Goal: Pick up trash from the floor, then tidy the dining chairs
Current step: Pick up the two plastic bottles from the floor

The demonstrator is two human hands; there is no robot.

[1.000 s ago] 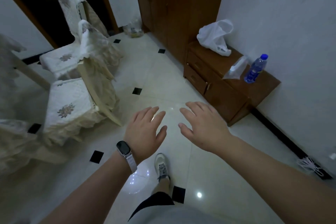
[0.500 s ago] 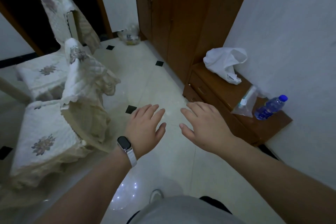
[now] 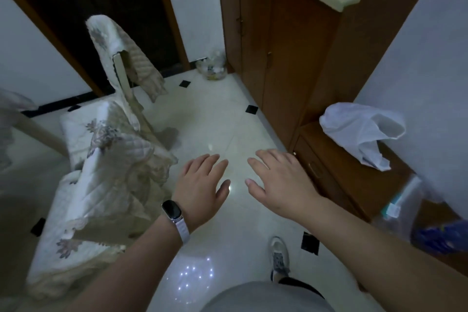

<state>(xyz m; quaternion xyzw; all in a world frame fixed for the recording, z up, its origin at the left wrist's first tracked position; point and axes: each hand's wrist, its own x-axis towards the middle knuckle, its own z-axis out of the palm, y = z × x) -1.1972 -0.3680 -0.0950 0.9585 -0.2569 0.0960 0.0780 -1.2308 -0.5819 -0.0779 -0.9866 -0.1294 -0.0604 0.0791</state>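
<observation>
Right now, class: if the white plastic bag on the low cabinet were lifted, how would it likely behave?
The white plastic bag lies crumpled and slumped, mouth gaping, so it would probably flop and lose shape. It looks thin and mostly empty, so likely very light, though its contents cannot be seen.

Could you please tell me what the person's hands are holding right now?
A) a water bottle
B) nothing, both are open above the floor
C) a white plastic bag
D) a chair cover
B: the left hand and the right hand both show straight, spread fingers over the tiled floor, with nothing in either.
</observation>
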